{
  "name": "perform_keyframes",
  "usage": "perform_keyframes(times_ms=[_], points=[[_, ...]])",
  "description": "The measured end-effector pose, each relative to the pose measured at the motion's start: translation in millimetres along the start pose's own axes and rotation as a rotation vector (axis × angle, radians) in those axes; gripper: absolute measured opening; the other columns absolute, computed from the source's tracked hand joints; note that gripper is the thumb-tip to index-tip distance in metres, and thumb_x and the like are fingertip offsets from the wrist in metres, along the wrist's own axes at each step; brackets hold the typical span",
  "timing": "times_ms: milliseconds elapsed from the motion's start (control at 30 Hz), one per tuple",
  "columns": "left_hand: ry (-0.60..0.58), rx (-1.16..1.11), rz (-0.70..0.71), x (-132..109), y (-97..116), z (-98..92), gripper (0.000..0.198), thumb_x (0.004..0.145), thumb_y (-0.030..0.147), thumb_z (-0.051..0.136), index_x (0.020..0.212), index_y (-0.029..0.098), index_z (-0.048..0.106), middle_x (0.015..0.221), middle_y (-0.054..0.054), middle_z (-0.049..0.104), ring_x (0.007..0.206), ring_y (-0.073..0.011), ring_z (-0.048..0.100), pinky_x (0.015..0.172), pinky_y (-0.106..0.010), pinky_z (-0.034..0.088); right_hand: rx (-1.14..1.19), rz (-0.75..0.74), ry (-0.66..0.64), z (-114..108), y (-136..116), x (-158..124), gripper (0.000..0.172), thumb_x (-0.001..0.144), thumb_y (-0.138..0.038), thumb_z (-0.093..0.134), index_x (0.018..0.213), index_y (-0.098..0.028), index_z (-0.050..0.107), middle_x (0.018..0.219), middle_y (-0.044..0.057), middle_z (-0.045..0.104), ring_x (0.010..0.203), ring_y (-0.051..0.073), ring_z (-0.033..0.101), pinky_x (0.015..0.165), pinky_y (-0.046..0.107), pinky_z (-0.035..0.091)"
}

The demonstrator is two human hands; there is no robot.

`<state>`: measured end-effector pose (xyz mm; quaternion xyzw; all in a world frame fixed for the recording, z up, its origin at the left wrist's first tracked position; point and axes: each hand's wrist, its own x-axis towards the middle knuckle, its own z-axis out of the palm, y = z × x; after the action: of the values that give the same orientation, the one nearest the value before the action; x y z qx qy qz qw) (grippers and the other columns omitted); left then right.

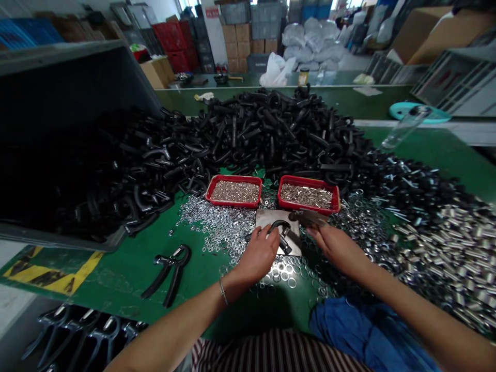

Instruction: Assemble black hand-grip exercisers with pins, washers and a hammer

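On a square metal plate (267, 217) lies a curved black part (285, 246), and my left hand (260, 252) has its fingers closed around its left side. My right hand (334, 245) grips the handle of a dark tool (310, 218), whose head reaches over the plate's upper right corner. Two red trays of small metal pieces sit just beyond the plate, the left tray (234, 204) and the right tray (309, 207). Loose metal rings (287, 271) lie in front of the plate. An assembled black hand grip (170, 268) rests on the green table at the left.
Black parts (271, 124) form a large heap behind the trays, spilling from a grey bin (96, 247) at the left. Metal cylinders (457, 253) pile up at the right. Blue cloth (364, 330) lies at the near edge. More finished grips (85, 336) fill a lower-left container.
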<state>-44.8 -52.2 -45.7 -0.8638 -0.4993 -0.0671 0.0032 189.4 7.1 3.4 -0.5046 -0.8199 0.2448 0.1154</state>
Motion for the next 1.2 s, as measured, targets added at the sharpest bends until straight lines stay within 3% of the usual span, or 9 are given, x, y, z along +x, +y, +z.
perform_keyframes(times_ms=[200, 333, 433, 533, 600, 667, 833, 1033, 1200], points=[[0.025, -0.128, -0.045, 2, 0, -6.2, 0.043, 0.095, 0.008, 0.035, 0.135, 0.008, 0.05, 0.138, -0.02, 0.054, 0.133, -0.0346, 0.045, 0.107, -0.054, 0.039, 0.326, 0.214, -0.266, -5, 31, -7, 0.034, 0.094, -0.054, 0.046, 0.089, -0.022, 0.057, 0.062, 0.001, 0.064, 0.047, 0.016, 0.056, 0.044, 0.027, 0.043], [0.072, -0.532, -0.165, 7, -10, -26.4, 0.049, 0.095, 0.019, 0.046, 0.144, 0.017, 0.041, 0.132, -0.016, 0.059, 0.12, -0.0295, 0.057, 0.102, -0.047, 0.047, 0.539, 0.53, -0.137, -31, 72, -44, 0.042, 0.091, -0.065, 0.046, 0.093, -0.024, 0.055, 0.066, -0.001, 0.061, 0.038, 0.012, 0.046, 0.032, 0.024, 0.032], [0.096, -0.842, -0.356, 12, -26, -31.0, 0.058, 0.094, 0.028, 0.052, 0.148, 0.02, 0.032, 0.124, -0.014, 0.062, 0.108, -0.0256, 0.063, 0.093, -0.043, 0.053, 0.32, 0.479, 0.001, -56, 107, -51, 0.038, 0.092, -0.06, 0.045, 0.086, -0.024, 0.058, 0.069, 0.007, 0.063, 0.048, 0.019, 0.056, 0.041, 0.03, 0.041], [0.128, -0.742, -0.453, 14, -41, -20.9, 0.063, 0.083, 0.028, 0.067, 0.14, 0.017, 0.042, 0.129, -0.015, 0.057, 0.119, -0.0307, 0.056, 0.101, -0.05, 0.046, -0.195, 0.235, 0.191, -67, 121, -35, 0.035, 0.093, -0.049, 0.045, 0.08, -0.022, 0.062, 0.077, 0.017, 0.065, 0.07, 0.029, 0.063, 0.063, 0.042, 0.048], [0.113, -0.619, -0.419, 10, -46, -12.4, 0.049, 0.081, 0.027, 0.07, 0.127, 0.018, 0.055, 0.129, -0.013, 0.057, 0.124, -0.0314, 0.051, 0.107, -0.053, 0.039, -0.36, 0.062, 0.241, -57, 112, -17, 0.032, 0.095, -0.043, 0.043, 0.088, -0.021, 0.065, 0.088, 0.018, 0.067, 0.084, 0.032, 0.063, 0.078, 0.045, 0.048], [0.096, -0.57, -0.383, 4, -46, -7.4, 0.033, 0.086, 0.03, 0.066, 0.117, 0.019, 0.06, 0.124, -0.011, 0.059, 0.122, -0.0293, 0.051, 0.109, -0.051, 0.037, -0.338, -0.019, 0.143, -35, 92, 2, 0.03, 0.097, -0.039, 0.043, 0.095, -0.019, 0.066, 0.096, 0.015, 0.068, 0.09, 0.029, 0.064, 0.083, 0.041, 0.049], [0.099, -0.543, -0.401, -3, -30, -9.0, 0.057, 0.085, 0.049, 0.069, 0.128, 0.015, 0.054, 0.13, -0.014, 0.055, 0.125, -0.0311, 0.047, 0.108, -0.05, 0.035, -0.526, 0.037, -0.022, 10, 55, 29, 0.023, 0.098, -0.031, 0.046, 0.094, -0.017, 0.064, 0.098, 0.013, 0.067, 0.089, 0.025, 0.066, 0.064, 0.03, 0.046], [0.068, -0.543, -0.366, 14, -28, -7.9, 0.051, 0.08, 0.038, 0.075, 0.124, 0.018, 0.059, 0.129, -0.01, 0.058, 0.121, -0.0305, 0.049, 0.107, -0.048, 0.036, -0.606, 0.013, 0.012, 1, 41, 19, 0.033, 0.102, -0.042, 0.039, 0.101, -0.018, 0.062, 0.106, 0.013, 0.066, 0.084, 0.024, 0.068, 0.053, 0.028, 0.039], [0.073, -0.555, -0.352, 11, -34, -8.3, 0.047, 0.085, 0.041, 0.07, 0.125, 0.019, 0.058, 0.128, -0.009, 0.059, 0.122, -0.0285, 0.049, 0.108, -0.046, 0.035, -0.631, 0.005, -0.13, 6, 35, 17, 0.026, 0.099, -0.039, 0.046, 0.097, -0.017, 0.06, 0.1, 0.011, 0.067, 0.076, 0.023, 0.069, 0.047, 0.027, 0.034]])
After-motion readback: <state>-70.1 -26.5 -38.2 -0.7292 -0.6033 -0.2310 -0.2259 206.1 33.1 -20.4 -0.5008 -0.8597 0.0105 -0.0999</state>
